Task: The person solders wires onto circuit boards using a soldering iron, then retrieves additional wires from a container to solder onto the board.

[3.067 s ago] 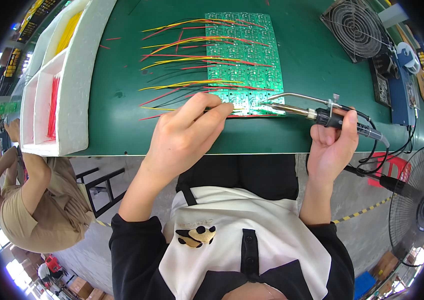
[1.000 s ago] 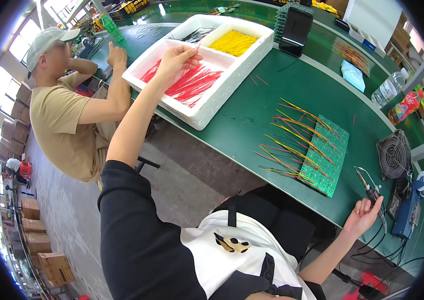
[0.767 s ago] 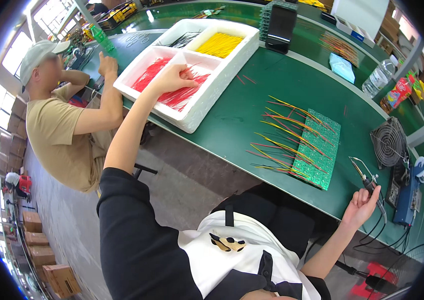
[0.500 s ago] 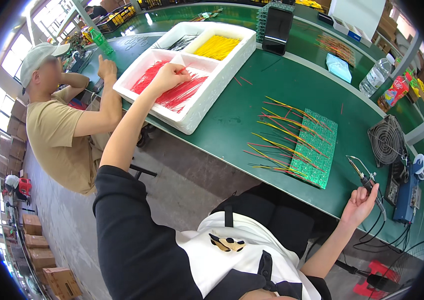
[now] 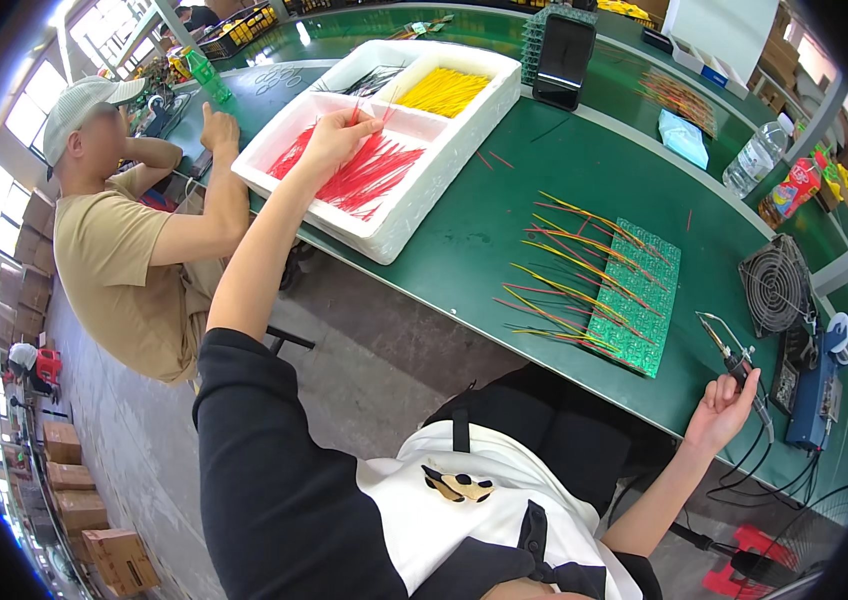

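My left hand [image 5: 340,142] reaches over a white foam box [image 5: 399,228] at the upper left of the bench. Its fingers are pinched on some thin red wires, whose ends stick up past the fingertips. Beneath it lies a heap of loose red wires [image 5: 376,175]; yellow wires [image 5: 446,92] fill another compartment, dark wires [image 5: 374,80] a third. My right hand [image 5: 719,412] grips a soldering iron [image 5: 736,362] at the right bench edge, its tip pointing up and away. Between both hands lies a green circuit board panel [image 5: 642,300], with red and yellow wires extending leftward from it.
A fan [image 5: 775,285], a blue soldering station [image 5: 816,395] and a solder spool [image 5: 844,340] stand at the right. Bottles [image 5: 756,158] and a phone [image 5: 564,60] are along the far side. A co-worker [image 5: 129,230] sits at the left, near the foam box.
My left hand has risen slightly and shifted right from the heap of red wires, with red wire ends now showing above its fingers. My right hand keeps its place with the soldering iron.
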The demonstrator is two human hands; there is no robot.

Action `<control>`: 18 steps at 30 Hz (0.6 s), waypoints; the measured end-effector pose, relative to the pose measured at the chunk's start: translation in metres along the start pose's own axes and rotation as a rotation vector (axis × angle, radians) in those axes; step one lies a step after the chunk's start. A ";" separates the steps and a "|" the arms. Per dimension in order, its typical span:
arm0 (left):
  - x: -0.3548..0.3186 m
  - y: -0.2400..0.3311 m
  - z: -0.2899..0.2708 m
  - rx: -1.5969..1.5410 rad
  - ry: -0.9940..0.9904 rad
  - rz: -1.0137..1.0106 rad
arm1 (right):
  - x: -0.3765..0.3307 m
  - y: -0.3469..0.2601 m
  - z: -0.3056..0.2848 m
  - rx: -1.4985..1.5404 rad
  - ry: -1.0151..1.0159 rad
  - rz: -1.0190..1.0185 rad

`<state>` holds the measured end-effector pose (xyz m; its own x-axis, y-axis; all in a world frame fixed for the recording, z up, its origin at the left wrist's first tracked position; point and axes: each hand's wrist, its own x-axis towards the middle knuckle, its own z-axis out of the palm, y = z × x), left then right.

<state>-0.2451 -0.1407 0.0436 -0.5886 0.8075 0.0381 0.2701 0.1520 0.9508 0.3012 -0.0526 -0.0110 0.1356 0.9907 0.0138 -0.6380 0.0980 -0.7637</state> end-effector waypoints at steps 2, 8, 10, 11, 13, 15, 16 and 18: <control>0.002 -0.003 -0.003 -0.032 0.016 -0.001 | 0.000 0.001 -0.002 0.020 -0.032 0.014; 0.006 0.004 0.010 -0.004 0.035 0.027 | 0.002 -0.003 -0.015 0.044 -0.047 -0.007; 0.028 -0.028 -0.007 0.109 0.251 0.510 | 0.003 0.001 -0.010 0.096 -0.019 -0.012; 0.025 -0.013 -0.006 0.145 0.279 0.515 | 0.007 0.000 -0.015 0.129 -0.048 -0.018; 0.008 0.029 -0.006 0.147 0.501 0.639 | 0.009 0.003 -0.007 0.162 -0.075 -0.048; -0.002 0.091 0.018 -0.006 0.569 0.912 | 0.013 -0.005 0.003 0.113 -0.036 -0.096; -0.006 0.123 0.029 -0.016 0.517 0.933 | 0.017 -0.011 0.004 0.125 -0.044 -0.109; -0.009 0.166 0.066 -0.231 0.316 1.022 | 0.024 -0.021 0.011 0.127 -0.032 -0.142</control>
<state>-0.1454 -0.0851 0.1807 -0.3459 0.3035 0.8878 0.6121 -0.6442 0.4587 0.3094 -0.0298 0.0126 0.2088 0.9682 0.1378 -0.7046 0.2466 -0.6653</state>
